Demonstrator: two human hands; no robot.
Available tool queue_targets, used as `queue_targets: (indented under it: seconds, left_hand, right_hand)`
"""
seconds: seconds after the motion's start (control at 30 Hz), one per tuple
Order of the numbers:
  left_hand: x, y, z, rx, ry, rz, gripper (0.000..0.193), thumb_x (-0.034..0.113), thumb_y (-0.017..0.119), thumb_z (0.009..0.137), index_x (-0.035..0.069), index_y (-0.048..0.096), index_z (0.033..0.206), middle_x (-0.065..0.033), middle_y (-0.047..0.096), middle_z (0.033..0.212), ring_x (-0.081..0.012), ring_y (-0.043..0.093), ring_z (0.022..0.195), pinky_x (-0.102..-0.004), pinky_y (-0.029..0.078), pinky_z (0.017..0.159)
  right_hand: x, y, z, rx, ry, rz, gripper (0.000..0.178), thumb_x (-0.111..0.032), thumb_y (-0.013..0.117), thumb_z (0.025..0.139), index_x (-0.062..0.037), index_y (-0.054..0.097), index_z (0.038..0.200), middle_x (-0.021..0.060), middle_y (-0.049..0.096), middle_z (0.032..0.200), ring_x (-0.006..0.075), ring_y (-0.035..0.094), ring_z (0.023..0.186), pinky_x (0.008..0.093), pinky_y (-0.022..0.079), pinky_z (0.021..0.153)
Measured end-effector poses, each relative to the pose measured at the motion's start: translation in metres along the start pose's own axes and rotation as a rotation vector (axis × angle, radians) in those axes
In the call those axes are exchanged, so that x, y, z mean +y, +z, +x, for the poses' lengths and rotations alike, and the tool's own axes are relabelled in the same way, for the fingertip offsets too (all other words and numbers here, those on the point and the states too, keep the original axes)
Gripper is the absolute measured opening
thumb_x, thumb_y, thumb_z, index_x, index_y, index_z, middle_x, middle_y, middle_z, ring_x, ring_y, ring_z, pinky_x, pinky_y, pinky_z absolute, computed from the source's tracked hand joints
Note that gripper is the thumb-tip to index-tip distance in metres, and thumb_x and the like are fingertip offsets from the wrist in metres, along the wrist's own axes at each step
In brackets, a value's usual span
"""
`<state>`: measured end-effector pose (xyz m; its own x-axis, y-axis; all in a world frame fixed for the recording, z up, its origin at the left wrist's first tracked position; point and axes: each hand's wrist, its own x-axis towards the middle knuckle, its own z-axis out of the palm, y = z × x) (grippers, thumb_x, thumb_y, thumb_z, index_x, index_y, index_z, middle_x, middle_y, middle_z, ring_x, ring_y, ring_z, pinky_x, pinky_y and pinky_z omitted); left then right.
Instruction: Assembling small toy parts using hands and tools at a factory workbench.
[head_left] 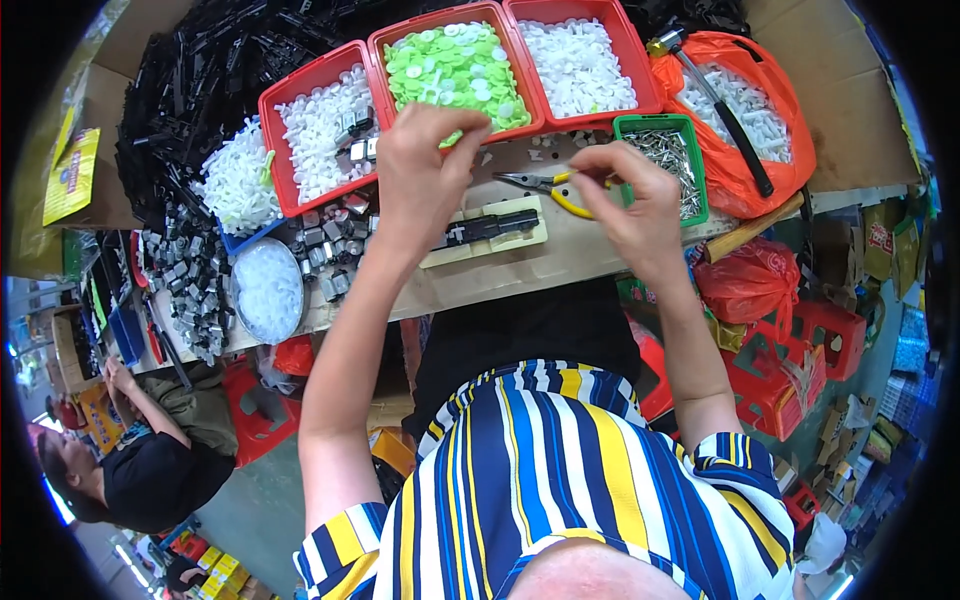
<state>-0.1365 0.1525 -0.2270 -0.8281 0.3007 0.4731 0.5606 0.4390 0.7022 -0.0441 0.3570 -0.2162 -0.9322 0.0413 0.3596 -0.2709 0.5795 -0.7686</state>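
Observation:
My left hand is over the front edge of the middle red bin, its thumb and forefinger pinched on a small green plastic piece. On the right, my right hand has its thumb and fingers closed about the yellow handles of a pair of pliers. The jaws point left, low over the bench. Between and below my hands lies a beige block-shaped fixture. A long black plastic part rests in it; my left wrist is close to its left end.
Red bins hold white pieces, green pieces and more white pieces. A green tray of metal pins, an orange bag and a hammer sit right. Metal blocks heap left. A co-worker sits beyond.

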Motion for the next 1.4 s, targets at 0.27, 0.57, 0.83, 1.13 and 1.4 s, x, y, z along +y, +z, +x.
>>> queue_targets:
  seconds: [0.27,0.57,0.83,1.13,1.4]
  left_hand:
    - [0.014,0.001,-0.057,-0.009,-0.300,-0.339,0.016,0.000,0.074,0.088,-0.002,0.075,0.104,-0.0024,0.071,0.093,-0.0052,0.060,0.079,-0.0202,0.047,0.069]
    - [0.021,-0.004,-0.068,0.082,-0.286,-0.327,0.014,0.000,0.074,0.082,0.000,0.075,0.097,-0.0085,0.073,0.088,-0.0165,0.064,0.081,-0.0292,0.050,0.073]
    - [0.016,-0.006,-0.074,0.153,-0.152,-0.232,0.016,-0.002,0.075,0.079,0.000,0.075,0.095,-0.0094,0.073,0.086,-0.0216,0.065,0.081,-0.0322,0.051,0.075]
    - [0.019,-0.003,-0.079,0.187,-0.189,-0.244,0.018,-0.004,0.075,0.078,0.001,0.075,0.095,-0.0084,0.073,0.087,-0.0212,0.065,0.082,-0.0319,0.051,0.076]
    - [0.020,0.004,-0.082,0.205,0.077,-0.022,0.018,-0.005,0.077,0.074,0.002,0.073,0.091,-0.0094,0.072,0.088,-0.0264,0.065,0.082,-0.0337,0.052,0.076]
  right_hand:
    - [-0.019,0.038,0.000,-0.028,-0.034,0.157,0.010,0.001,0.070,0.083,0.0019,0.067,0.092,0.0128,0.066,0.083,0.0235,0.067,0.072,0.0328,0.052,0.064]
    - [-0.023,0.046,-0.004,-0.061,-0.087,0.057,0.010,0.005,0.070,0.082,0.0032,0.067,0.092,0.0099,0.067,0.084,0.0166,0.066,0.072,0.0294,0.052,0.065]
    - [-0.031,0.054,-0.007,-0.014,-0.062,0.117,0.011,0.007,0.070,0.081,0.0036,0.067,0.091,0.0096,0.066,0.080,0.0155,0.064,0.070,0.0284,0.050,0.064]
    - [-0.029,0.057,-0.011,-0.004,-0.060,0.136,0.014,0.007,0.071,0.080,0.0036,0.068,0.092,0.0103,0.066,0.081,0.0164,0.064,0.071,0.0287,0.050,0.065]
    - [-0.020,0.061,-0.017,-0.043,0.193,0.422,0.013,-0.001,0.070,0.087,0.0039,0.067,0.098,0.0112,0.070,0.090,0.0162,0.068,0.080,0.0295,0.053,0.071]
